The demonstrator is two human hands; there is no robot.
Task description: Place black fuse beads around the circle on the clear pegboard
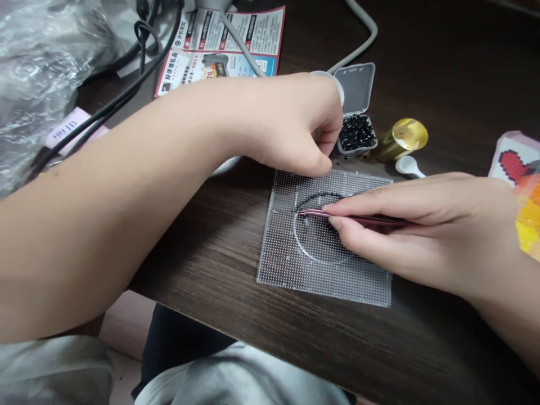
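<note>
Pinched between the thumb and fingers of my right hand [426, 225] is a pair of pink tweezers [312, 212]. The tips touch down at the left side of a circle on a clear pegboard [278, 264]. A curved row of small black beads [323, 196] follows the top of that circle. My left hand [301, 124] is closed, fingers curled, over the pegboard's far edge; whatever its fingertips hold, if anything, is hidden. Just beyond it stands a lidded clear box of black beads [356, 133], its lid up.
Right of the bead box are a gold cylinder [407, 135] and a small white scoop [409, 166]. A printed leaflet [236, 39], black cables [139, 79], a grey cable [367, 25] and clear plastic wrap [46, 67] lie behind. A colourful bead piece [512, 160] is far right.
</note>
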